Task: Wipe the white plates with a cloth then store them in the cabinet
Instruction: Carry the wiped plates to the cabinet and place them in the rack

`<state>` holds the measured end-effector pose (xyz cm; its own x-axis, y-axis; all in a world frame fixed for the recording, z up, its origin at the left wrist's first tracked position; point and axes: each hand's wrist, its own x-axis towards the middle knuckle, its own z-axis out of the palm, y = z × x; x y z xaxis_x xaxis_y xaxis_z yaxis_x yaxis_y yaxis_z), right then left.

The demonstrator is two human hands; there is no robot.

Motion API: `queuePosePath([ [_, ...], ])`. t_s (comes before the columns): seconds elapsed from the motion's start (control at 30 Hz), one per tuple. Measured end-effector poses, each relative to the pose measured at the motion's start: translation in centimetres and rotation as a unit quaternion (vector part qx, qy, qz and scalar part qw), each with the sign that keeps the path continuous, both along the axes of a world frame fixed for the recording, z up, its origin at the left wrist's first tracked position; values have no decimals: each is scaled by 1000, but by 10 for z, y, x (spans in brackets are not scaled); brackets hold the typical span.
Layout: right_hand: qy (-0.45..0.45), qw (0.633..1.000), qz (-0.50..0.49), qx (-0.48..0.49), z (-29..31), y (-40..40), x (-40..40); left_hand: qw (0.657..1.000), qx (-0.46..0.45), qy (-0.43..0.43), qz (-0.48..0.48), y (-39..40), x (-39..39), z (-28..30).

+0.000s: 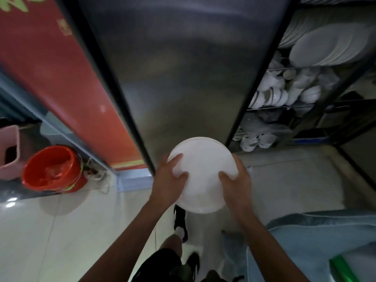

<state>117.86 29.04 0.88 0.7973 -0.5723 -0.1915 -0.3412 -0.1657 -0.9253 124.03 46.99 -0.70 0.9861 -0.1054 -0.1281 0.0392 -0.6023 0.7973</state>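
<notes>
I hold a stack of white plates (201, 169) in both hands at waist height, in front of the steel cabinet door (173, 78). My left hand (168, 178) grips the stack's left rim, thumb on top. My right hand (236, 186) grips the right rim, thumb on the top plate. To the right the cabinet (305, 88) stands open, with a row of white plates (329, 45) on its upper shelf. No cloth is in view.
White bowls and cups (280, 92) fill the cabinet's lower wire shelves. An orange bucket (53, 169) and a pink bin (9, 151) stand on the tiled floor at left, by a red panel (61, 74). A light blue cloth-covered surface (325, 241) lies at lower right.
</notes>
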Motion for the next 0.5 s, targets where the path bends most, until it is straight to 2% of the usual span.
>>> queuePosePath([
  [0.27, 17, 994, -99, -40, 9, -77, 76, 994, -61, 13, -89, -97, 110, -8],
  [0.5, 16, 973, -224, -45, 20, -143, 113, 980, -70, 3, -186, -187, 178, -7],
])
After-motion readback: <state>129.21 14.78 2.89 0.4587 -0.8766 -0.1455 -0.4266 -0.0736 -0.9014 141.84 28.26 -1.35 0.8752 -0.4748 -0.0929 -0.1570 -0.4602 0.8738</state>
